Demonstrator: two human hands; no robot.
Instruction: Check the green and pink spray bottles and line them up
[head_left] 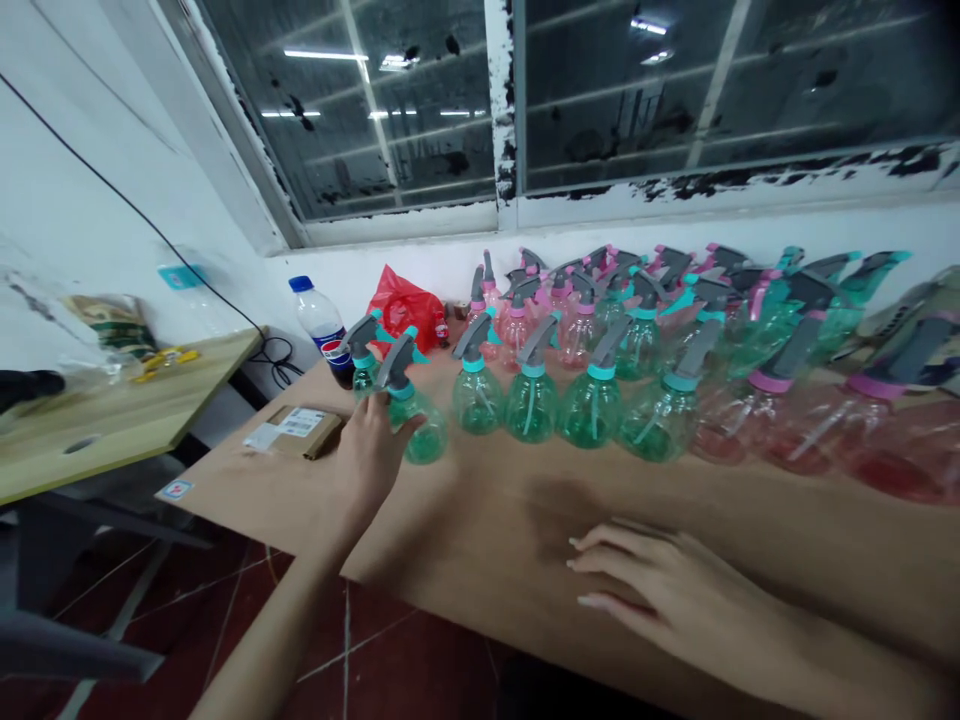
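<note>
My left hand [371,450] is at the left end of a row of spray bottles. Its fingers curl round a green spray bottle [426,430] with a grey and teal trigger head, the thumb lying across the front; part of the grip is hidden. Just behind stands another green spray bottle [364,375]. My right hand [660,580] hovers low over the brown table [480,530], fingers stretched out, holding nothing. Beyond it the row goes on with a green spray bottle [591,408] and, farther right, a pink one [802,430].
More pink and green spray bottles [577,335] crowd the back by the wall. A Pepsi bottle [322,330], a red plastic bag [405,305] and a small cardboard box [296,432] lie at the left. A wooden desk [150,400] stands beyond a gap, and a window [360,110] is above.
</note>
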